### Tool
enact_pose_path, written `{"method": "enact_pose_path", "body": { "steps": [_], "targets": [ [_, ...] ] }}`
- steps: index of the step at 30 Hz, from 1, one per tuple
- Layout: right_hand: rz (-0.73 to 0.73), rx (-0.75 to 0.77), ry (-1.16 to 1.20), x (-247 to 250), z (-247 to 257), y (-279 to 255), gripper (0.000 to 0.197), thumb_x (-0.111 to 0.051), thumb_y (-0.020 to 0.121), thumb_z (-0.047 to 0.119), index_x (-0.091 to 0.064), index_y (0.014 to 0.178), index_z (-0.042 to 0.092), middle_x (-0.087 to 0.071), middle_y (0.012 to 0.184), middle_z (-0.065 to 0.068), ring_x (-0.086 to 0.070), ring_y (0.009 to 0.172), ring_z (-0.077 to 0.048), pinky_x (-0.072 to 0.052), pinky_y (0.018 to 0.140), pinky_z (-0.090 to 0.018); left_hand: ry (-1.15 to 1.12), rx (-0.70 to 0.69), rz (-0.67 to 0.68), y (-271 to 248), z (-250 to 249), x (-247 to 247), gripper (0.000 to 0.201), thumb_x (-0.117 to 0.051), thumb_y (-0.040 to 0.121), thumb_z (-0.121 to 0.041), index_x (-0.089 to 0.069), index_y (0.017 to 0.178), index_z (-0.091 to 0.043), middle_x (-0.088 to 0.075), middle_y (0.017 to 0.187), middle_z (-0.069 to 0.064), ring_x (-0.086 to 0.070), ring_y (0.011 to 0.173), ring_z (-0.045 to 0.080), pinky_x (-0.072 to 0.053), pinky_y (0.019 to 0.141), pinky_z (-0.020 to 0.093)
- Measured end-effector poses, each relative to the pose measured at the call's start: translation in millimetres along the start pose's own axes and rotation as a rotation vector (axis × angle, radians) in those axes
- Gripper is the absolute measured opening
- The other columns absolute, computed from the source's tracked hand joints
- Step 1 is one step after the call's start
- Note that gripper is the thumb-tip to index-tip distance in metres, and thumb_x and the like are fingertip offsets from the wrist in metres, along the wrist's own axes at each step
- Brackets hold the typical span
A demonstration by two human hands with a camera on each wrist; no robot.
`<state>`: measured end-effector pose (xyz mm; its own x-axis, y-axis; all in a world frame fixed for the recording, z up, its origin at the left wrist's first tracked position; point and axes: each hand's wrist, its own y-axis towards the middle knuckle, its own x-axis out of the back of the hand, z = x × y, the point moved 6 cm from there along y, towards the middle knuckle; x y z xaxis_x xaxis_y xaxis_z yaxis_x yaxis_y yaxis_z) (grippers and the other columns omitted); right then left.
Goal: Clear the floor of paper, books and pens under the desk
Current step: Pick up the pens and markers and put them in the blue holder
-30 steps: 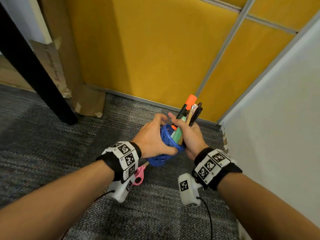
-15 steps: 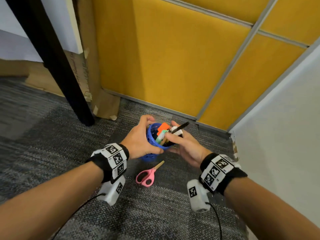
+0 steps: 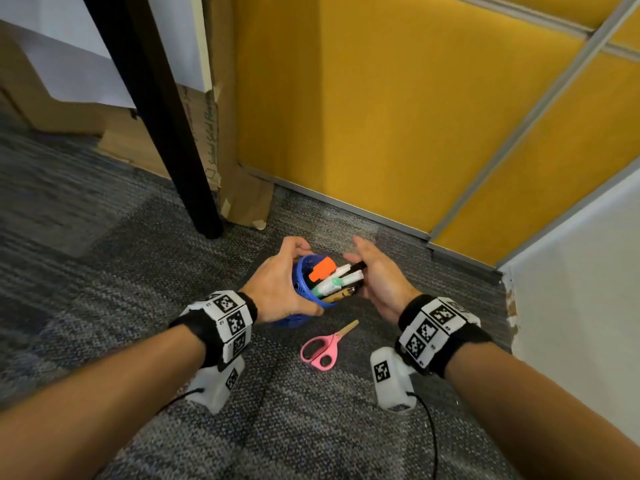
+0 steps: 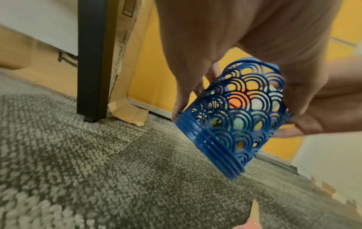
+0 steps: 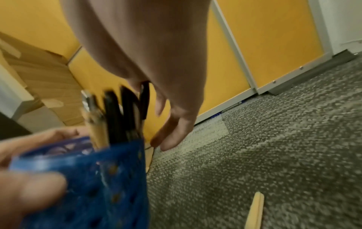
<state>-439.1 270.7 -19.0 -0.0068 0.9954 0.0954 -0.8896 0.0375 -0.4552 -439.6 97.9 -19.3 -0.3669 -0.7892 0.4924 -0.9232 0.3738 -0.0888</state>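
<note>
While the cup tilts toward the right, both hands are over the carpet near the corner.
Left hand [image 3: 277,289]: fingers and thumb curled round the blue cup [image 3: 304,289], gripping its wall, thumb near the rim; the left wrist view shows the cup's base lifted off the carpet [image 3: 121,271] and slanted.
Right hand [image 3: 381,278]: fingers nearly straight and relaxed, palm turned toward the cup's mouth, just beside the pen tips; it grips nothing that shows, and whether the palm touches the pens cannot be told.
Pens [image 3: 337,282]: bunched in the cup, ends sticking out of the mouth toward the right hand; an orange cap [image 3: 322,268], white barrels, a green tip, a black one and a wooden pencil show.
Cup: blue openwork of arches, ridged rings round the base.
Scissors [image 3: 323,346]: pink handles, pale blades, flat on the carpet just below the cup, between the two wrists, touched by neither hand.
Counter leg [image 3: 162,133]: black, standing on the carpet left of the hands, well apart from them.
Cardboard [image 3: 242,195]: leaning behind the leg against the yellow panel [image 3: 398,116].
White wall [image 3: 571,306]: at right.
</note>
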Motion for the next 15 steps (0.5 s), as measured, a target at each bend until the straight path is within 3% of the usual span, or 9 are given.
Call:
{"method": "enact_pose_path", "body": {
  "steps": [2,4,7,9,11,13,15],
  "targets": [
    [-0.023,-0.036,-0.089,-3.0,-5.2,-0.5,0.051,-0.032,0.101,0.052,-0.058,0.125,0.015,-0.065,0.12,-0.01,-0.061,0.115,-0.029,-0.054,0.09,-0.043,-0.03,0.002,-0.038,-1.2,2.8,3.4,0.098,-0.094,0.047,-0.03,-0.032,0.123,-0.028,-0.055,0.125,-0.009,-0.06,0.11,0.012,-0.047,0.101,0.039],
    [0.033,-0.103,-0.155,-7.5,-12.7,-2.4,0.065,-0.026,0.096,0.064,-0.064,0.116,0.014,-0.069,0.115,-0.008,-0.065,0.11,-0.024,-0.056,0.089,-0.043,-0.022,-0.016,-0.02,-0.4,1.4,2.6,0.098,-0.094,0.047,-0.029,-0.032,0.123,-0.027,-0.057,0.122,-0.01,-0.061,0.108,0.011,-0.048,0.099,0.037],
    [0.189,-0.186,-0.086,-14.4,-22.1,3.5,0.088,-0.015,0.083,0.083,-0.063,0.122,0.02,-0.071,0.118,-0.007,-0.064,0.113,-0.021,-0.052,0.094,-0.047,0.001,-0.022,0.014,0.7,2.2,-0.4,0.097,-0.094,0.049,-0.026,-0.033,0.124,-0.025,-0.058,0.12,-0.012,-0.061,0.105,0.009,-0.048,0.097,0.033],
    [0.188,-0.196,-0.016,-9.9,-25.9,9.3,0.095,-0.009,0.08,0.085,-0.06,0.127,0.022,-0.067,0.123,-0.008,-0.06,0.117,-0.023,-0.048,0.097,-0.047,0.0,-0.012,0.013,1.9,5.5,-1.1,0.097,-0.094,0.049,-0.025,-0.032,0.125,-0.025,-0.057,0.122,-0.011,-0.061,0.106,0.01,-0.047,0.097,0.032],
    [0.087,-0.16,0.028,2.4,-29.5,15.8,0.087,-0.008,0.088,0.077,-0.058,0.131,0.02,-0.064,0.125,-0.009,-0.058,0.116,-0.024,-0.048,0.093,-0.043,0.011,0.006,0.003,3.1,9.7,-0.7,0.099,-0.094,0.049,-0.027,-0.031,0.125,-0.026,-0.056,0.123,-0.01,-0.06,0.107,0.012,-0.047,0.098,0.032],
    [-0.023,-0.107,-0.057,12.3,-36.3,18.0,0.062,-0.016,0.102,0.054,-0.059,0.125,0.015,-0.065,0.117,-0.01,-0.062,0.1,-0.021,-0.048,0.087,-0.037,0.017,0.035,-0.02,4.6,16.8,1.8,0.101,-0.094,0.046,-0.031,-0.03,0.124,-0.027,-0.055,0.124,-0.008,-0.06,0.108,0.013,-0.047,0.099,0.036],
    [0.001,-0.031,-0.432,14.2,-48.8,18.2,0.032,-0.039,0.101,0.028,-0.06,0.12,0.015,-0.065,0.113,-0.01,-0.06,0.086,-0.018,-0.046,0.077,-0.029,0.0,0.081,-0.047,5.2,26.5,5.0,0.102,-0.094,0.045,-0.033,-0.03,0.124,-0.029,-0.054,0.125,-0.008,-0.06,0.108,0.014,-0.048,0.099,0.038]
  ]
}}
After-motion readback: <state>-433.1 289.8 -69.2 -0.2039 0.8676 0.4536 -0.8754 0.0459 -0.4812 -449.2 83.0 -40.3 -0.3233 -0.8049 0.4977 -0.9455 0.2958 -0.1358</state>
